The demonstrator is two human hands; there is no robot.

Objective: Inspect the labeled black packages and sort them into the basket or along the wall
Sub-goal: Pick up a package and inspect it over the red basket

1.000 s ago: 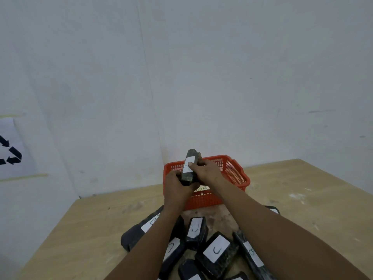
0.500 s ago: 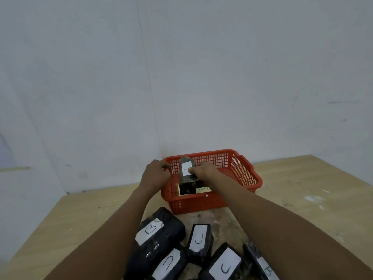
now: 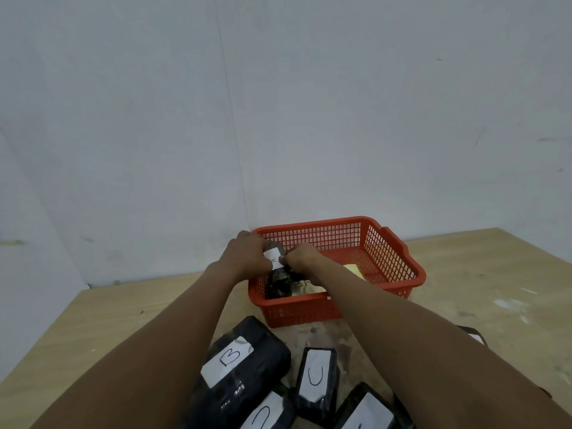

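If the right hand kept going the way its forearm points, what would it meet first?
The right hand points up-left toward the left hand. The black package held between them comes first, then probably the red basket far-left corner; depth is unclear.

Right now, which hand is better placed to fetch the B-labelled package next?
Left, probably. The left hand and its forearm lie directly above the B package; the right hand is farther across.
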